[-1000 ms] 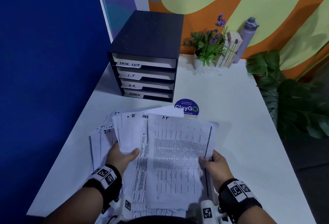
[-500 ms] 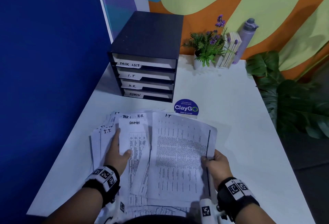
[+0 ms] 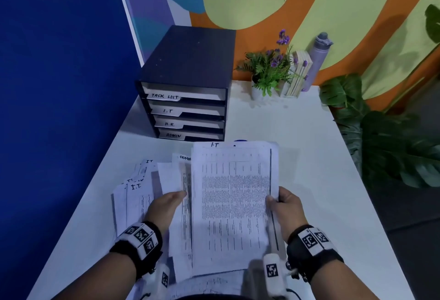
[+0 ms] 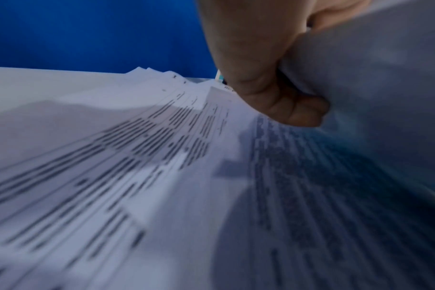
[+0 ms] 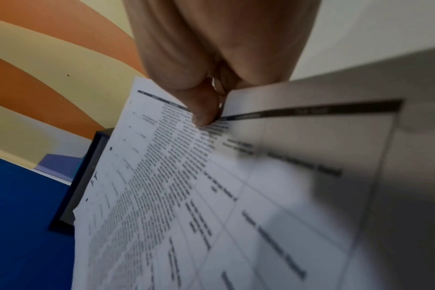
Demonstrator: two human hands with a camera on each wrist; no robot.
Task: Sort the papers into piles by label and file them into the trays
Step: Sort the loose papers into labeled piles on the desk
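- The papers are white printed sheets with dense rows of small black text and ruled tables, each with a handwritten label at the top edge.
- The front sheet is held upright above the near edge of the white worktop; its top reads "I.T", and a dark vertical bar runs down its right side.
- The right hand pinches that sheet's right edge, thumb on the printed face and fingers curled behind; its grip is closed on the paper.
- The left hand grips the left part of the fanned bundle, with the thumb on top and the fingers curled under, as the left wrist view shows.
- A sheet behind the front one reads "ADMIN", partly covered.
- Loose sheets lie spread on the worktop left of the hands, two of them marked "I.T".
- The dark tray unit stands at the far left of the worktop, well apart from the hands; its four trays read "TASK LIST", "I.T", "H.R." and "ADMIN" from top to bottom.
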